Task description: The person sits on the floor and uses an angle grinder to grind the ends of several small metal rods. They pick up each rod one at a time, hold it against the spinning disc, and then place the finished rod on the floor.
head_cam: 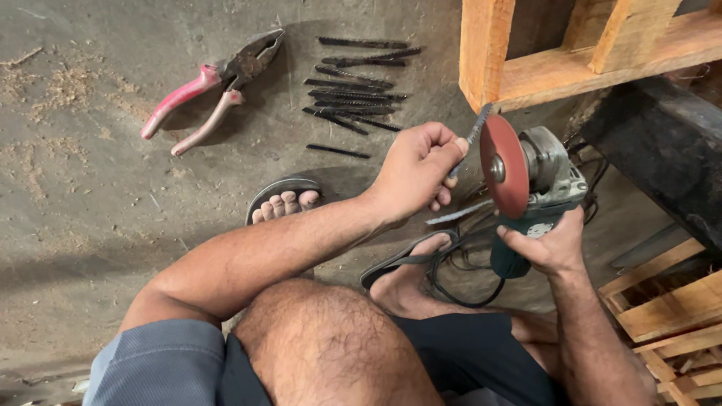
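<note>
My left hand (415, 169) pinches a thin dark toothed saw blade (472, 135) and holds its tip against the edge of a red grinding disc (502, 167). The disc is mounted on a grey and green angle grinder (545, 184), which my right hand (547, 244) grips by its body from below. On the concrete floor lies a row of several more dark saw blades (353, 83). Left of them lie pliers with red handles (210, 86), jaws shut.
I squat on the floor in sandals; my feet (286, 203) and knee are below the hands. The grinder's black cord (459, 263) loops by my right foot. A wooden frame (526, 60) stands above the grinder. Wooden pallets (677, 316) lie at the right. Sawdust (68, 83) is scattered left.
</note>
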